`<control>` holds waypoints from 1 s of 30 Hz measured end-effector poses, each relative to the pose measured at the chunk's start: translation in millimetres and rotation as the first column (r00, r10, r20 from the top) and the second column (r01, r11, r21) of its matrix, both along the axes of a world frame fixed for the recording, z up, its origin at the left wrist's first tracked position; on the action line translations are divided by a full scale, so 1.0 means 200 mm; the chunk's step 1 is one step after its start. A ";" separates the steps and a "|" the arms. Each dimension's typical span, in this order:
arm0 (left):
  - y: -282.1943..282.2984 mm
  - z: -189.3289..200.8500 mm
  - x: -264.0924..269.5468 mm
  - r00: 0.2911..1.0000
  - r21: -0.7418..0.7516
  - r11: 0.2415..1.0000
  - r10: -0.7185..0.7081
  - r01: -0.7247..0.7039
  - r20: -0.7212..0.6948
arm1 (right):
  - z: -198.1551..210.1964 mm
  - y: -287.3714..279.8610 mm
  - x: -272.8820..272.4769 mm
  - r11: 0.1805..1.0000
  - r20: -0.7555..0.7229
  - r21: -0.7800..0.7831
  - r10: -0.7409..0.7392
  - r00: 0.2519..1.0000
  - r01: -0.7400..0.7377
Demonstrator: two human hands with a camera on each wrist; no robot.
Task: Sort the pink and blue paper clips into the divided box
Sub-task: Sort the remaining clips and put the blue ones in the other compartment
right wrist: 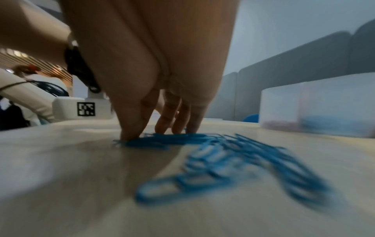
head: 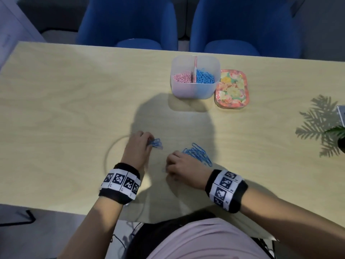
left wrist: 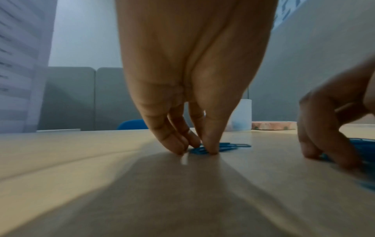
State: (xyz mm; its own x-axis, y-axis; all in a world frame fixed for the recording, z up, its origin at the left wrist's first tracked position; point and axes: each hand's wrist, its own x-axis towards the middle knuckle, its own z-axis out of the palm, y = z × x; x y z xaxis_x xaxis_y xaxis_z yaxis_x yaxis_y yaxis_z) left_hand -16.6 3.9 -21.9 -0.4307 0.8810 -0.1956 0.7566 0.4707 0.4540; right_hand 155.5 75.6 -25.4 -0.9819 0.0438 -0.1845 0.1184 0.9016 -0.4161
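The translucent divided box (head: 194, 90) stands at the far middle of the table, with pink clips (head: 182, 78) in its left half and blue clips (head: 204, 76) in its right half. My left hand (head: 150, 143) pinches a small bunch of blue clips (head: 156, 143) against the tabletop. In the left wrist view its fingertips (left wrist: 210, 150) close on those clips (left wrist: 229, 146). My right hand (head: 171, 168) is curled at the near-left edge of a larger loose pile of blue clips (head: 197, 153). Its thumb and fingers (right wrist: 178, 126) bear down on that pile (right wrist: 233, 154).
A flowered tin (head: 231, 89) lies against the box's right side. A plant (head: 337, 133) stands at the table's right edge. Two blue chairs (head: 130, 25) stand behind the far edge. The wooden table (head: 65, 109) is bare on the left.
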 end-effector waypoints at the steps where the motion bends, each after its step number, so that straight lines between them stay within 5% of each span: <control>1: 0.01 0.00 0.02 0.999 0.003 1.000 0.008 -0.008 0.031 | -0.01 0.04 0.04 0.999 -0.047 0.012 -0.037 0.998 0.038; 4: 0.06 0.00 0.13 0.994 0.005 0.999 -0.036 0.035 0.105 | 0.02 0.13 0.15 0.958 -0.076 -0.175 -0.243 0.967 0.227; 7: 0.08 0.00 0.24 0.982 -0.014 0.994 -0.109 0.112 0.156 | 0.06 0.21 0.24 0.763 -0.145 -0.378 -0.608 0.781 0.524; 9: 0.08 0.00 0.26 0.978 -0.004 0.995 -0.102 0.104 0.181 | 0.05 0.27 0.30 0.617 -0.123 -0.347 -0.776 0.618 0.706; 11: 0.06 0.01 0.27 0.972 -0.042 0.988 -0.140 0.151 0.190 | 0.01 0.31 0.34 0.533 -0.019 -0.228 -0.839 0.543 0.815; 15: 0.06 0.01 0.29 0.959 -0.143 0.953 -0.247 0.267 0.142 | 0.01 0.23 0.30 0.612 0.081 -0.098 -0.781 0.619 0.785; 20: 0.10 -0.01 0.37 0.962 -0.041 0.974 -0.212 0.222 0.170 | 0.03 0.11 0.21 0.714 0.185 -0.050 -0.680 0.709 0.698; 30: 0.13 -0.02 0.40 0.957 -0.025 0.961 -0.270 0.274 0.111 | 0.03 0.17 0.20 0.583 0.133 -0.265 -0.767 0.628 0.768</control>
State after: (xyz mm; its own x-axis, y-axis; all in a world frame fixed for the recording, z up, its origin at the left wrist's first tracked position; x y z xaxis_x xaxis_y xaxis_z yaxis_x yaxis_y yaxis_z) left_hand 63.2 30.1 -26.0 -0.1511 0.9526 -0.2639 0.8069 0.2731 0.5237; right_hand 195.5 109.9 -18.9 -0.6064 0.7286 -0.3185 0.7144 0.3234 -0.6205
